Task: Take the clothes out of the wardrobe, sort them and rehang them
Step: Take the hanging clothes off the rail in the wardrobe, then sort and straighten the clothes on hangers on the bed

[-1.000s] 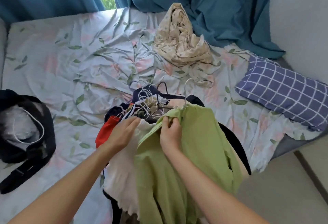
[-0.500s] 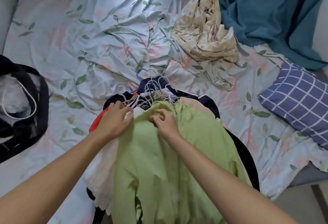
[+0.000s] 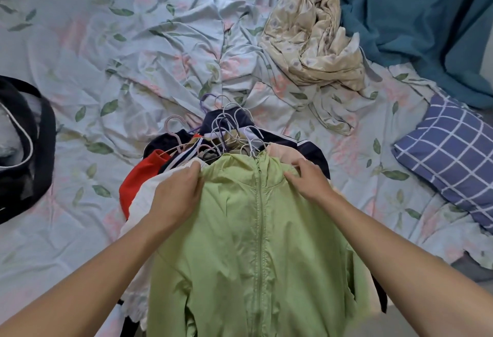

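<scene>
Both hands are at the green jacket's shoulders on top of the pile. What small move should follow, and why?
Probably lift the green jacket off the pile: the left hand and right hand grip its shoulders, and it lies topmost, zipped, over the other hangered clothes.

The green jacket is thin, matt woven cloth, faintly crinkled, with a zip down its front. The hangers look like smooth coated wire. The bedsheet is soft, creased, leaf-printed cotton; the pillow is checked cloth.
</scene>
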